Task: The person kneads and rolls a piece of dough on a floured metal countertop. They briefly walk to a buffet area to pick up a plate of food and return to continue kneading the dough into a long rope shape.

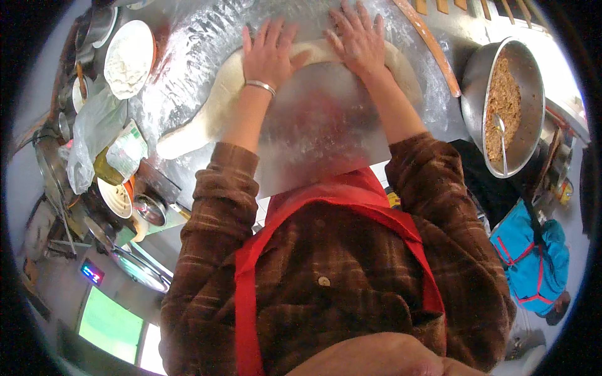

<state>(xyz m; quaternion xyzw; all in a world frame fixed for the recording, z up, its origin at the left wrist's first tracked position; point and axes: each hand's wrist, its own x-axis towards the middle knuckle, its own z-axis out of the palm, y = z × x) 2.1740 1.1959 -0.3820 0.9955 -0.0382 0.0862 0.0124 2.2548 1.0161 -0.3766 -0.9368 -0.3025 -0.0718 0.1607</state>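
A long, thick roll of pale dough (221,100) lies curved across the floured metal worktop (295,131). My left hand (271,55) rests on its left middle part, palm down, fingers spread and slightly smeared by motion. On the right part of the same roll lies my right hand (359,39), also flat with its fingers apart. One end of the dough tapers toward the near left; the other curves round beyond my right wrist. Parts of the roll are hidden under both hands.
A steel bowl of brown crumbly filling (506,106) with a spoon (501,139) stands at the right. Left of it lies a wooden rolling pin (429,45). At the far left are a bowl of white flour (128,59), a plastic bag (94,135) and a smaller bowl (115,197).
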